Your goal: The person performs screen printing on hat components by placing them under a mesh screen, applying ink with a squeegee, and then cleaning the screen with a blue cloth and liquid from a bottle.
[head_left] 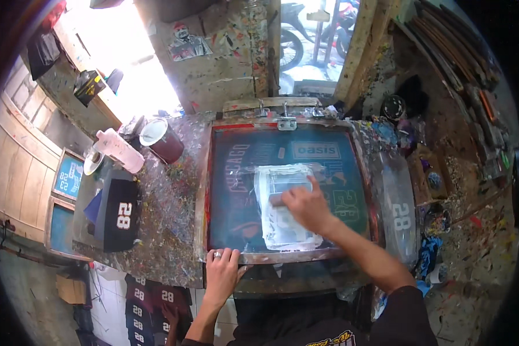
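Note:
A screen-printing frame (294, 258) with a blue-green mesh lies flat in front of me, under metal hinge clamps (286, 122) at its far edge. White ink (291, 233) is spread in a rough rectangle over the middle of the mesh. My right hand (308, 205) is closed above this ink, one finger sticking up. A small grey-brown piece shows at its left side, too hidden to name. My left hand (222, 271) grips the near wooden edge of the frame at its left corner, fingers over the top. A ring is on one finger.
Left on the paint-spattered table stand a pink bottle (121, 151), an ink tub (162, 141) and a black printed piece (121, 213). Dark printed cloth pieces (150, 311) lie lower left, with another person's hand (170, 316) beside them. A cardboard box (432, 176) sits right.

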`<state>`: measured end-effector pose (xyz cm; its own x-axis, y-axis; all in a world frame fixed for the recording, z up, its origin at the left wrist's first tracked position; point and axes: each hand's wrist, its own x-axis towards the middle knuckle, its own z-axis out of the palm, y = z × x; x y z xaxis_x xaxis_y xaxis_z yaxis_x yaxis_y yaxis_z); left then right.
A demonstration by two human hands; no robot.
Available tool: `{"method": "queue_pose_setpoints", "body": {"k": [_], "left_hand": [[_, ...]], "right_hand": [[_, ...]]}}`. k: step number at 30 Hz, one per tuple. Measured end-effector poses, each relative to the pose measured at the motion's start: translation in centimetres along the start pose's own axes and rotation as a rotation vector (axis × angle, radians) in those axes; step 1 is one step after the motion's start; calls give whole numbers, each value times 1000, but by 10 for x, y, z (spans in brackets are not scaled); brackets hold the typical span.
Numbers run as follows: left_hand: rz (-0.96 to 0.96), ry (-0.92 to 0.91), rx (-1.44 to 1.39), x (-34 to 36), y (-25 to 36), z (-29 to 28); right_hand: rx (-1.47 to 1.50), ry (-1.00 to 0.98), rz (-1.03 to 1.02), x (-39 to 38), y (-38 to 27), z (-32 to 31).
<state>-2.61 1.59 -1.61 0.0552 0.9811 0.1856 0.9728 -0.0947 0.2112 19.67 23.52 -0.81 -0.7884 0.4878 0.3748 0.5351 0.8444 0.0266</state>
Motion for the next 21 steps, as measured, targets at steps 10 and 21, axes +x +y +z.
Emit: {"method": "queue_pose_setpoints", "body": {"k": [10, 21], "left_hand": [[-17, -1, 3, 0, -2, -2], [-74, -60, -47, -3, -6, 2]], "right_hand": [[174, -266, 12, 73, 55, -10], [245, -372, 416, -31, -55, -43]]}}
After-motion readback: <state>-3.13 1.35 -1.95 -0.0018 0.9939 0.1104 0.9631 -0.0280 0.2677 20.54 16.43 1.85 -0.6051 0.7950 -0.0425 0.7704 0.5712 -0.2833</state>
